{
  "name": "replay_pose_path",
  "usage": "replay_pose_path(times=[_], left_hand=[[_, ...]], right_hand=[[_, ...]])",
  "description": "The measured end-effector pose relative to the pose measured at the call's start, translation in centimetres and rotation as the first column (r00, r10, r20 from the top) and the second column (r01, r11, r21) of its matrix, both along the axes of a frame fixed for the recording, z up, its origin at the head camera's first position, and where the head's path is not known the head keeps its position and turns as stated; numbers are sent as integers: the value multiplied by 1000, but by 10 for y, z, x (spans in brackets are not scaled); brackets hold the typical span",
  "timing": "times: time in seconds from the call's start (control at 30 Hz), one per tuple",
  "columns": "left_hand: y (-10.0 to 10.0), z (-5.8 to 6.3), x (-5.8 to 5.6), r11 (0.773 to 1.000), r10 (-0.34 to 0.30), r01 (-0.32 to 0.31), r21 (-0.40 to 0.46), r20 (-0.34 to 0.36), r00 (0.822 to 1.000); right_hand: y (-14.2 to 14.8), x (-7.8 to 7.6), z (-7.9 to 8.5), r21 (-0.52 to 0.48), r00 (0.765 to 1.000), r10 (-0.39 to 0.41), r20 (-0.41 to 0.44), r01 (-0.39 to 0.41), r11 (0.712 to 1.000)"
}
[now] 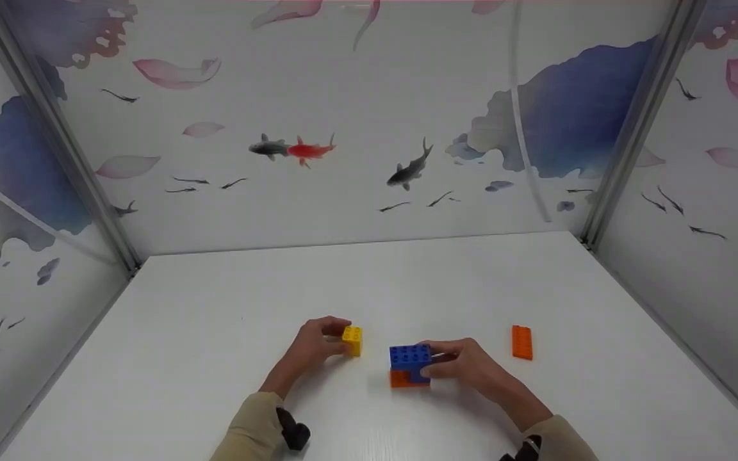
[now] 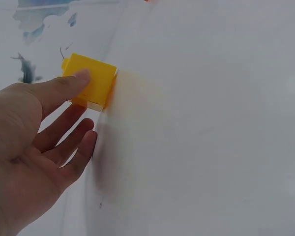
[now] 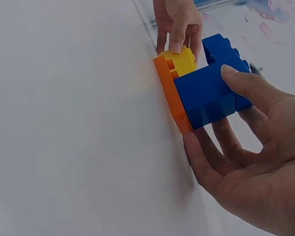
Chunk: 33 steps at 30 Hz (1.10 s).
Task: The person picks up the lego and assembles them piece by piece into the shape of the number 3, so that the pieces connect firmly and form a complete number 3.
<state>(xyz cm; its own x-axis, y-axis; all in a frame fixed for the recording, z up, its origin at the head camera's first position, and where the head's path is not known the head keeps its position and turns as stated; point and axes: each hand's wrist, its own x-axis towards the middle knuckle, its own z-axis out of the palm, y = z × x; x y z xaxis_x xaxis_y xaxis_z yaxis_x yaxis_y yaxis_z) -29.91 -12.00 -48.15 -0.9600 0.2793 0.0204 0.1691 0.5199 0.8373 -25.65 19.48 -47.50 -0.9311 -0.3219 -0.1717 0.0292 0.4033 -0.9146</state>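
A yellow toy building brick (image 1: 352, 342) is pinched between the thumb and fingers of my left hand (image 1: 314, 341), low over the table; in the left wrist view the thumb lies across the brick (image 2: 96, 81). To its right, my right hand (image 1: 475, 366) grips a small stack. That stack has a studded blue brick (image 1: 407, 354) on top, overhanging another blue brick (image 3: 204, 101), with an orange plate (image 3: 172, 96) at the bottom. Some orange studs show beside the lower blue brick. The yellow brick stands apart from the stack in the head view.
A loose orange plate (image 1: 522, 342) lies on the white table (image 1: 599, 307) beyond my right hand. White panels (image 1: 343, 205) painted with fish and petals rise at the back and both sides, joined by metal posts (image 1: 644, 121).
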Motion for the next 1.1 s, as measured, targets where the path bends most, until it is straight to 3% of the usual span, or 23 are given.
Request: replay_pose_path(times=[0.27, 0.6, 0.83, 1.1], left_hand=[[1, 4, 8, 997, 31, -34, 69, 46, 998], [8, 6, 15, 984, 36, -39, 173, 20, 999], [17, 10, 22, 972, -26, 31, 234, -24, 999], [25, 11, 25, 966, -31, 41, 256, -41, 999]], right_hand=[[-2, 1, 0, 15, 1000, -17, 5, 17, 1000], [-12, 2, 1, 34, 997, -73, 40, 71, 997], [-16, 2, -1, 27, 994, -109, 28, 108, 994], [-16, -1, -1, -23, 996, -93, -1, 93, 995]])
